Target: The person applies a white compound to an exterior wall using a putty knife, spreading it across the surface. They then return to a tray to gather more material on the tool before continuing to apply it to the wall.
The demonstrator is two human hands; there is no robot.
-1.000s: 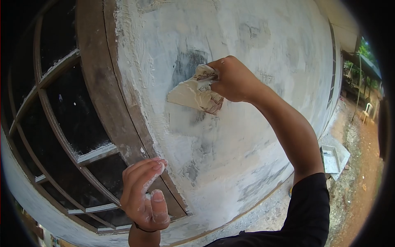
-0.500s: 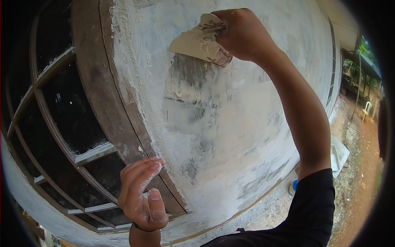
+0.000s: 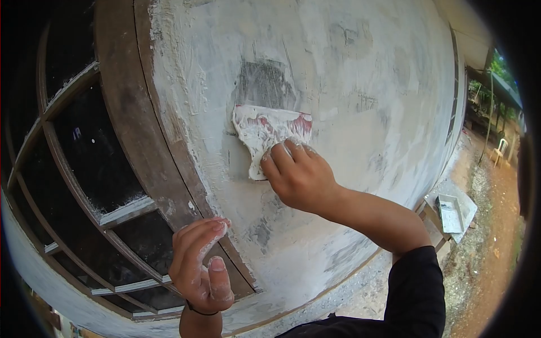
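My right hand [image 3: 301, 174] is closed round a wide putty scraper [image 3: 273, 124], its face smeared with white paste and showing some red. The blade's top edge lies against the plastered wall [image 3: 338, 112], just below a dark grey patch [image 3: 265, 84]. At the lower left, my left hand [image 3: 203, 267] is raised near the window frame, fingers curved and apart from the thumb, with white paste on the fingertips. Nothing shows in it.
A brown wooden window frame [image 3: 121, 84] with dark panes fills the left. At the right, a tray [image 3: 451, 214] rests on a pale board beside the wall. Farther off are a white chair [image 3: 500, 149] and a dirt path [image 3: 490, 270].
My right hand has moved down the wall with the scraper, which is now turned with its blade upward and handle end downward. The tray has come into fuller view. My left hand has barely moved.
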